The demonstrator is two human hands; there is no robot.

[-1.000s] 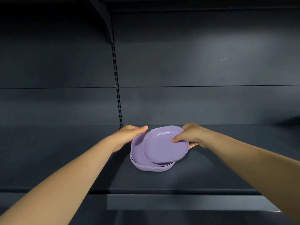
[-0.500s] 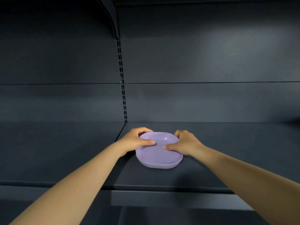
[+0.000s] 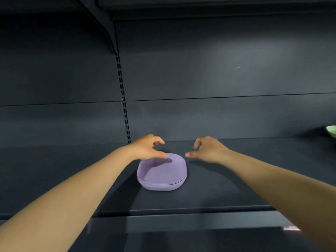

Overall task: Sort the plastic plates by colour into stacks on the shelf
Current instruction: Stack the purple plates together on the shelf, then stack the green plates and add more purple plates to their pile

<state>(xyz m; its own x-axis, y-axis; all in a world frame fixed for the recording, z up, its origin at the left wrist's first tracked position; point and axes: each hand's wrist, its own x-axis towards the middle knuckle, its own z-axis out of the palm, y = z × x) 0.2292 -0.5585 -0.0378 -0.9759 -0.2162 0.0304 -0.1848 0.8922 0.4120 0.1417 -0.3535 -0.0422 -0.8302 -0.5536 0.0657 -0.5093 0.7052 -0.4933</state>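
One stack of purple plates sat on your shelf; your left hand and right hand hovered loosely spread, holding nothing.

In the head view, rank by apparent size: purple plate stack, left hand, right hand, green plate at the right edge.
1. purple plate stack
2. left hand and right hand: look alike
3. green plate: smallest, but cropped by the frame edge

Two bare forearms enter from lower left and lower right of frame. No sleeves visible on either. Left hand and right hand bare: no gloves, rings, watch or wristband seen.
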